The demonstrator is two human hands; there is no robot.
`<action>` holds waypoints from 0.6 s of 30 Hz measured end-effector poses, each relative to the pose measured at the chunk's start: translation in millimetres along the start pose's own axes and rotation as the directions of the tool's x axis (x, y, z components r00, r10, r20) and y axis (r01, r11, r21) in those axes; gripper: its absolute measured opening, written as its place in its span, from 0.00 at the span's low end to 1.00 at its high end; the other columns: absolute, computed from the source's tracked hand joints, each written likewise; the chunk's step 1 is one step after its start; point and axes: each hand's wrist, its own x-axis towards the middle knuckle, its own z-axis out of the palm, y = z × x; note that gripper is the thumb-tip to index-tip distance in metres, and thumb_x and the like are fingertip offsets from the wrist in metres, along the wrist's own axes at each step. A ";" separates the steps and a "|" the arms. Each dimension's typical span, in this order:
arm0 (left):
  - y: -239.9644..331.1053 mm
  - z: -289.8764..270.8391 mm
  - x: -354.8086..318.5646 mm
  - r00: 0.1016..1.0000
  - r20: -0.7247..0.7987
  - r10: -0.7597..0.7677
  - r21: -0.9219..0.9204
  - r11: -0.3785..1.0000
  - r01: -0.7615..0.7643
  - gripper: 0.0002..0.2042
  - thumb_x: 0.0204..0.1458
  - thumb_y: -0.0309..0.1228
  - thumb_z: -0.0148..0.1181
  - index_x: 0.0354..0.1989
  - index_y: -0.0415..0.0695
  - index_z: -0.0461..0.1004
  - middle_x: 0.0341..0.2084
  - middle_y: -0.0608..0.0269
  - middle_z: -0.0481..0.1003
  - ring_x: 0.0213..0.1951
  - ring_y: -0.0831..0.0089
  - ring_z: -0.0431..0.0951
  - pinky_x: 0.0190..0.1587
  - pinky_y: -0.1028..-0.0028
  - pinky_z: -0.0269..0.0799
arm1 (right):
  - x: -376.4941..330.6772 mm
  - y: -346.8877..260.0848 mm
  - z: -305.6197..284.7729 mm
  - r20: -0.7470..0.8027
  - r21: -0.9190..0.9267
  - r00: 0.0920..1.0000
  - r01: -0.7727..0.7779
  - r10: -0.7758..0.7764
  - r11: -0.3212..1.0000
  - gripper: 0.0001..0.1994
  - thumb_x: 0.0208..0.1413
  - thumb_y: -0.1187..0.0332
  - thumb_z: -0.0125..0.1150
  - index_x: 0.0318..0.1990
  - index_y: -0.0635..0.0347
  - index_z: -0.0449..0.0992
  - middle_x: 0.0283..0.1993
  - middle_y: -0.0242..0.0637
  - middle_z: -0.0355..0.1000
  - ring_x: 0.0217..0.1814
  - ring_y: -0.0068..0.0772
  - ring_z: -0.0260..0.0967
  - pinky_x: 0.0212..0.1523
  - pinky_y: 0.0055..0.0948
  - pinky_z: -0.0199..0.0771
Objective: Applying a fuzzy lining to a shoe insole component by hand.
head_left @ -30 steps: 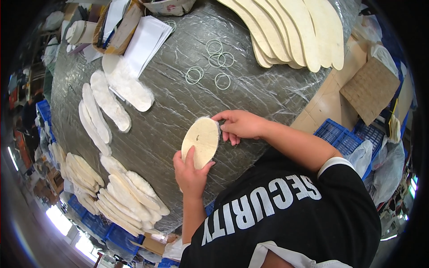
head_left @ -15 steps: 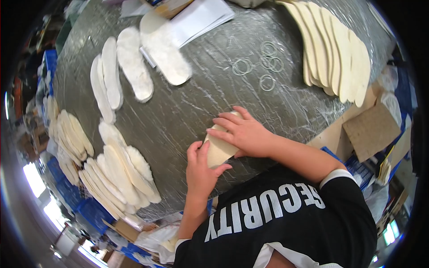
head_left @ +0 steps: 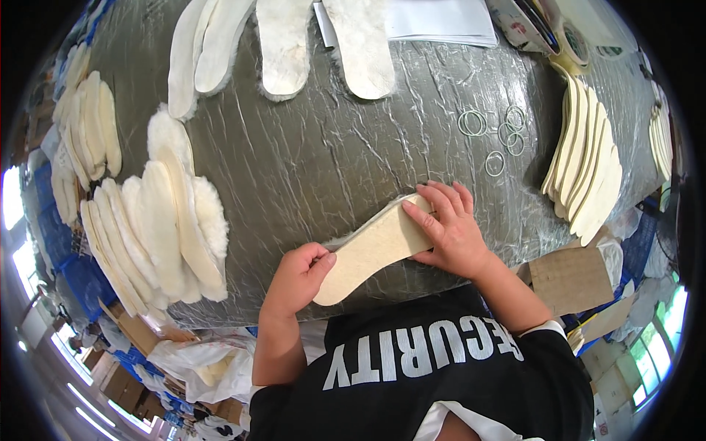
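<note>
Left of the fanned insoles, a cream insole is being gripped at both ends by left hand and right hand (ideally with even pressure).

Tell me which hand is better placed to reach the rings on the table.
The right hand, probably: it holds the right end of the insole, nearer the pale rings; the left hand is at the other end, farther away.

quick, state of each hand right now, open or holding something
Left hand: closed, holding the left end of a cream insole.
Right hand: closed, holding the same insole near its right end.
</note>
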 end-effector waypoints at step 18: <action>4.2 17.6 5.9 0.988 -0.153 0.022 0.061 0.998 -0.013 0.09 0.53 0.30 0.58 0.28 0.34 0.74 0.18 0.59 0.74 0.22 0.77 0.71 0.26 0.73 0.66 | 22.4 -39.0 14.6 -0.009 0.284 0.945 0.317 -0.328 0.905 0.44 0.33 0.56 0.73 0.63 0.53 0.62 0.63 0.43 0.59 0.68 0.47 0.53 0.69 0.52 0.43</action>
